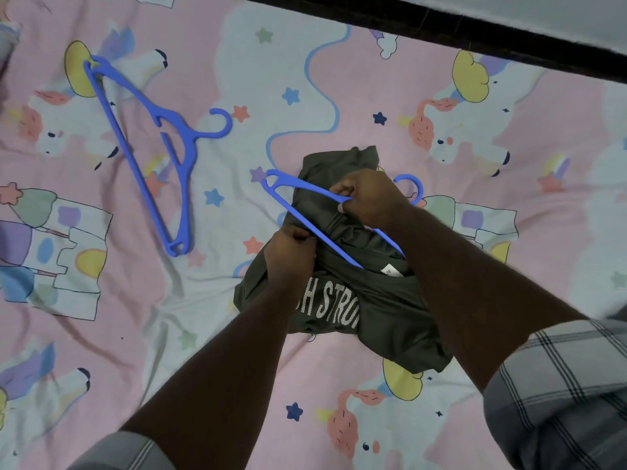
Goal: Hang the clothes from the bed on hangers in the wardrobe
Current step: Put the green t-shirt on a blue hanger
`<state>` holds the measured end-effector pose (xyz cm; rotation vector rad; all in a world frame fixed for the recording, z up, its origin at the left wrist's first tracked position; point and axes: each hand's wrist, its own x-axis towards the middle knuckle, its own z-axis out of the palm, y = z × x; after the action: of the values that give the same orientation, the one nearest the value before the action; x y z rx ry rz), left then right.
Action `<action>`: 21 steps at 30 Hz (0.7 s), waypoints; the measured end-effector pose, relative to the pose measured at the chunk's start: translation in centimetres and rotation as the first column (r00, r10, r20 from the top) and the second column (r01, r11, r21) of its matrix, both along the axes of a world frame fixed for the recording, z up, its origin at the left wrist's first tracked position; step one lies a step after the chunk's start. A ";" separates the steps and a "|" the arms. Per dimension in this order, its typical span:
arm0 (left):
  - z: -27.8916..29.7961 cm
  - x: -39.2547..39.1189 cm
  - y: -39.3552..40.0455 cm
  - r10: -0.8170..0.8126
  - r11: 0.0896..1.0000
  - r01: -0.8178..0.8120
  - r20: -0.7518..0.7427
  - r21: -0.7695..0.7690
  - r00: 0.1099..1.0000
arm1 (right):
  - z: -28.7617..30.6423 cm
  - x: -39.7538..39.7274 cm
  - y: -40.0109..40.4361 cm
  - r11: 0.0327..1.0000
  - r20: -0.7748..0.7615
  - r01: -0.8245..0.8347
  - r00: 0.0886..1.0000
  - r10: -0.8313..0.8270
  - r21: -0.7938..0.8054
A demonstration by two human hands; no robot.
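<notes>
While a blue plastic hanger [307, 212] is gripped by the right hand [368, 198] and the dark grey printed T-shirt [356, 300], mid-bed, is pinched by the left hand [288, 256], the bunched collar could be snagged or overstretched.

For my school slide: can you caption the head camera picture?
Both hands, left and right, work a blue hanger into a dark T-shirt.

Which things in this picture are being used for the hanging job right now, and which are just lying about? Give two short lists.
In use:
dark T-shirt
blue hanger going into it
left hand, gripping the shirt
right hand, gripping the hanger

Lying about:
spare blue hanger
unicorn bedsheet under everything
</notes>
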<state>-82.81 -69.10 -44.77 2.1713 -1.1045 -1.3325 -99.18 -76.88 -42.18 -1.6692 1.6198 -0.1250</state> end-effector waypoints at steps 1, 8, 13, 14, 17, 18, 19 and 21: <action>0.1 0.1 0.0 0.024 1.000 -0.024 -0.021 0.009 0.999 | 0.2 -0.2 0.3 1.000 0.005 0.002 1.000 -0.002 0.001; 1.9 2.1 -0.6 0.436 0.899 -0.395 -0.302 0.191 0.848 | 2.0 -1.3 2.0 1.000 0.046 0.021 0.999 -0.022 0.020; 3.6 3.1 -1.1 0.597 0.802 -0.522 -0.362 0.292 0.716 | 3.3 -1.7 3.3 1.000 0.067 0.005 0.998 -0.007 0.028; 3.8 3.2 -1.3 0.611 0.792 -0.536 -0.367 0.294 0.702 | 3.5 -1.7 3.6 1.000 0.060 -0.010 0.998 0.009 0.027; 4.9 3.7 -1.8 0.623 0.782 -0.561 -0.365 0.270 0.692 | 4.3 -1.7 4.2 1.000 0.049 -0.022 0.999 0.022 0.013; 5.2 3.8 -1.9 0.624 0.781 -0.568 -0.361 0.259 0.693 | 4.5 -1.8 4.3 1.000 0.045 -0.026 0.999 0.026 0.008; 5.5 4.0 -2.0 0.627 0.778 -0.577 -0.360 0.248 0.691 | 4.7 -1.8 4.3 0.999 0.040 -0.033 0.999 0.033 0.003; 6.2 4.2 -2.2 0.624 0.779 -0.587 -0.352 0.219 0.697 | 5.1 -1.9 4.5 0.999 0.029 -0.044 0.999 0.044 -0.001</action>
<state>-78.61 -71.28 -38.61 1.9164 -0.1234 -1.4154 -101.11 -72.37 -37.10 -1.6947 1.5612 -0.1268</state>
